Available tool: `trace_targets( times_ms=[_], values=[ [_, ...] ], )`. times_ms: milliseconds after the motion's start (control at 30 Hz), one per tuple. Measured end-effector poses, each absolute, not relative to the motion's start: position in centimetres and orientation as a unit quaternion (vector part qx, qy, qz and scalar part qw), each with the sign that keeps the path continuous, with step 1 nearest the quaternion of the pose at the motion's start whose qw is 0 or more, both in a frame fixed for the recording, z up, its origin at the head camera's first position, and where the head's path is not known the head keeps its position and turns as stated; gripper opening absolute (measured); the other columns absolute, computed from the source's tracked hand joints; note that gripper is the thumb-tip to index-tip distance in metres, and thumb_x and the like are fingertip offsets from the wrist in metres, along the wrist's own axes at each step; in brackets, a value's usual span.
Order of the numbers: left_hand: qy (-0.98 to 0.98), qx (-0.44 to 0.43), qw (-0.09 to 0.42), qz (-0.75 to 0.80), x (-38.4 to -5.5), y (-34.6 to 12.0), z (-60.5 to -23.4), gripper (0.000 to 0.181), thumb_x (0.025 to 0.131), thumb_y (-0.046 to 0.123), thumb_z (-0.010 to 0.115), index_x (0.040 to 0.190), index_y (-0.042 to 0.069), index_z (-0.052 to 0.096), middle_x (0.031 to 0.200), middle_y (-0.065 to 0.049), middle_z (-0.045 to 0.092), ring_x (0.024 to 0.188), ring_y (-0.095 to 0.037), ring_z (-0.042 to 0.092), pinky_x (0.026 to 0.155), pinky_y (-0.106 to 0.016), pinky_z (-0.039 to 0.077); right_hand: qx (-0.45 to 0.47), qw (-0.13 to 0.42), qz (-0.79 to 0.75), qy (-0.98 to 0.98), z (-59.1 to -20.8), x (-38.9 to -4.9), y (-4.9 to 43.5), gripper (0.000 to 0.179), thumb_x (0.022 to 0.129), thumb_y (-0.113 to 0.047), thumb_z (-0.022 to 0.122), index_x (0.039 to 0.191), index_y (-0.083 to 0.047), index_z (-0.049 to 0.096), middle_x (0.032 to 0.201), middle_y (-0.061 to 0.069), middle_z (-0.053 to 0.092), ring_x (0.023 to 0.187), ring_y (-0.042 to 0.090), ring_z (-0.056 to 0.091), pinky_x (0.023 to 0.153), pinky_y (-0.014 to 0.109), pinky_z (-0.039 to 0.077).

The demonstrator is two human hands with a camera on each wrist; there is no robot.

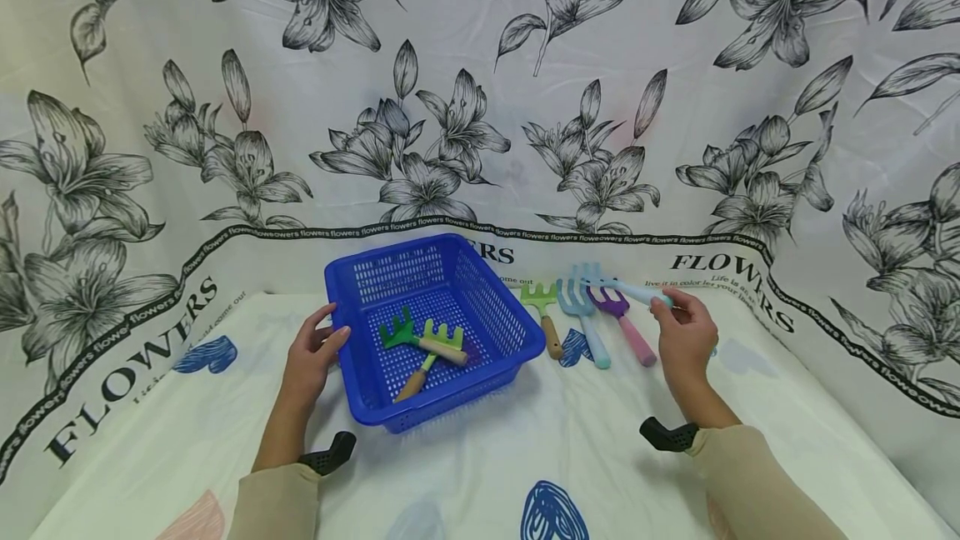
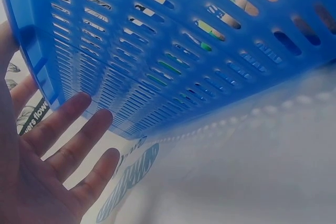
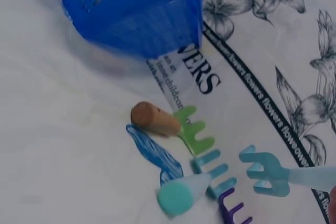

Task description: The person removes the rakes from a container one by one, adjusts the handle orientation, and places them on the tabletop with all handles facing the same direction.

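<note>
My left hand (image 1: 309,357) grips the left rim of a blue plastic basket (image 1: 486,377), thumb over the rim; in the left wrist view several fingers (image 2: 73,142) spread outside its slotted wall. Inside lie a dark green hand rake (image 1: 400,332) and a light green one (image 1: 442,335), their handles crossing. On the right, my right hand (image 1: 688,338) pinches the handle of a light blue hand rake (image 3: 270,174), tines pointing left, held above the cloth. Below it lie a green rake (image 1: 551,327), another light blue rake (image 1: 592,336) and a purple rake with pink handle (image 1: 633,336).
A white cloth with heart prints (image 1: 555,511) covers the table. Behind stands a white curtain with black flower drawings (image 1: 427,148). The loose rakes lie close together, just right of the basket.
</note>
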State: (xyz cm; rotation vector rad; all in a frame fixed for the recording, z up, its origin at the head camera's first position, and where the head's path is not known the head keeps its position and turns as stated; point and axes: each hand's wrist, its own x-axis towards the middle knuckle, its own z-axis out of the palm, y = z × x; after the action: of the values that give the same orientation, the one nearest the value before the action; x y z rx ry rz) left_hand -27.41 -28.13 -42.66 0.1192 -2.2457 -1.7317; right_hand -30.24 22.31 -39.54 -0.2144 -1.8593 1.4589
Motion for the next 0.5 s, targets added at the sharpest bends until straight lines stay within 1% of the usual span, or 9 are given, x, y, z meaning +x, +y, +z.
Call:
trace_targets(
  times_ms=[200, 267, 400, 500],
  values=[
    [-0.782, 0.042, 0.152, -0.603, -27.4, -28.1, -42.6, 0.068, 0.096, 0.045, 0.057, 0.154, 0.027, 0.028, 0.141, -0.023, 0.045, 0.126, -0.04, 0.046, 0.103, -0.056, 0.038, -0.125, 0.38, 0.541, -0.739, -40.5, -30.4, 23.8, 0.029, 0.093, -0.022, 0.066, 0.115, -0.004, 0.067, 0.1, 0.003, 0.065, 0.074, -0.004, 0.061, 0.066, 0.009, 0.048],
    [-0.783, 0.042, 0.151, -0.602, -27.4, -28.1, -42.6, 0.068, 0.096, 0.045, 0.057, 0.154, 0.027, 0.029, 0.14, -0.023, 0.045, 0.126, -0.04, 0.047, 0.103, -0.056, 0.039, -0.135, 0.382, 0.535, -0.741, -40.8, -30.3, 24.2, 0.028, 0.093, -0.022, 0.066, 0.114, -0.004, 0.067, 0.098, 0.003, 0.065, 0.073, -0.004, 0.06, 0.061, 0.01, 0.047],
    [-0.783, 0.042, 0.151, -0.602, -27.4, -28.1, -42.7, 0.067, 0.096, 0.045, 0.057, 0.154, 0.026, 0.029, 0.14, -0.023, 0.045, 0.125, -0.04, 0.047, 0.103, -0.056, 0.039, -0.143, 0.389, 0.527, -0.742, -41.3, -30.3, 25.0, 0.027, 0.092, -0.022, 0.067, 0.113, -0.004, 0.067, 0.098, 0.003, 0.064, 0.073, -0.004, 0.059, 0.057, 0.011, 0.045],
    [-0.783, 0.041, 0.152, -0.602, -27.4, -28.1, -42.7, 0.067, 0.096, 0.045, 0.057, 0.154, 0.025, 0.029, 0.14, -0.023, 0.045, 0.126, -0.04, 0.047, 0.103, -0.056, 0.039, -0.155, 0.393, 0.516, -0.746, -41.6, -30.2, 25.4, 0.028, 0.092, -0.022, 0.066, 0.113, -0.004, 0.067, 0.102, 0.002, 0.061, 0.075, -0.004, 0.057, 0.061, 0.011, 0.043]
  ],
)
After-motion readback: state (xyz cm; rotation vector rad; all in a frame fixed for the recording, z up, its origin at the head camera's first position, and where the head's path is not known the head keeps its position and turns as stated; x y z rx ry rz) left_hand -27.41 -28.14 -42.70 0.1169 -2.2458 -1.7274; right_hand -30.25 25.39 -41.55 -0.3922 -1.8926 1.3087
